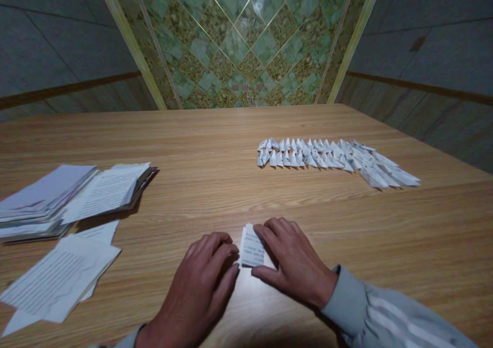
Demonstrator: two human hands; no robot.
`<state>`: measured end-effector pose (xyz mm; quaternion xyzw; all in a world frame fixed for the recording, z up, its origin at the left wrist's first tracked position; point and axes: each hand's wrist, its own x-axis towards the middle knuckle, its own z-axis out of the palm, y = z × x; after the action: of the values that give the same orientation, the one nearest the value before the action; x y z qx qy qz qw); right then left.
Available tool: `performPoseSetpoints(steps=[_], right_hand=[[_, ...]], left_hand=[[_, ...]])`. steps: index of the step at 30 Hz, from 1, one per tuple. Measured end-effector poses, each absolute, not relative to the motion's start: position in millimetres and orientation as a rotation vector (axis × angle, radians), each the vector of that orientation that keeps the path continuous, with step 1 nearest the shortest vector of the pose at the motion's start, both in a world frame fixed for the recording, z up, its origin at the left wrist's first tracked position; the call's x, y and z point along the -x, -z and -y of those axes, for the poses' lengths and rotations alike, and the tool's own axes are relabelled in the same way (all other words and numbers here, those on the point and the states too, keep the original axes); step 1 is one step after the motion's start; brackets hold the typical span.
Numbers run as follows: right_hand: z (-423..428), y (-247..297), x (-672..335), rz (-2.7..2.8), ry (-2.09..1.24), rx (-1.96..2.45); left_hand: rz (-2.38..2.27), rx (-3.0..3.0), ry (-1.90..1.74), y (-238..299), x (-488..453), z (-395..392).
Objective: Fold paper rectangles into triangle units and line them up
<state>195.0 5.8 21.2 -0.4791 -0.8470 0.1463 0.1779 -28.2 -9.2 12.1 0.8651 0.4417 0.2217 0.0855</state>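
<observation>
A small folded slip of printed paper (251, 247) lies on the wooden table (231, 173) near its front edge. My right hand (292, 266) rests on the slip's right side, fingers flat across it and thumb along its lower edge. My left hand (200, 286) lies palm down just left of the slip, fingers stretched out with the tips touching its left edge. Neither hand grips the paper; both press it against the table.
Two rows of small folded paper pieces (331, 158) lie at the middle right of the table. A stack of printed sheets (73, 194) sits at the left, with loose cut sheets (57, 281) in front of it. Tiled walls stand behind the table.
</observation>
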Motion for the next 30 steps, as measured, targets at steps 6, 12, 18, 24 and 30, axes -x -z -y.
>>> performPoseSetpoints(steps=[6,12,18,24,30], right_hand=[[-10,-19,-195,2.438,-0.321,1.373],[-17,-14,-197,2.353,-0.382,1.337],[-21,-3,-200,1.977,-0.608,1.353],[-18,-6,-202,2.082,-0.508,1.370],[-15,-19,-205,2.308,-0.168,1.296]], left_hand=[[-1.165,-2.627,-0.608,-9,31,-3],[-1.121,-2.694,-0.564,-10,19,-10],[-1.108,-2.693,-0.580,-15,6,-14],[-1.094,-2.702,-0.629,-9,4,-12],[-1.095,-2.588,-0.652,-4,4,-14]])
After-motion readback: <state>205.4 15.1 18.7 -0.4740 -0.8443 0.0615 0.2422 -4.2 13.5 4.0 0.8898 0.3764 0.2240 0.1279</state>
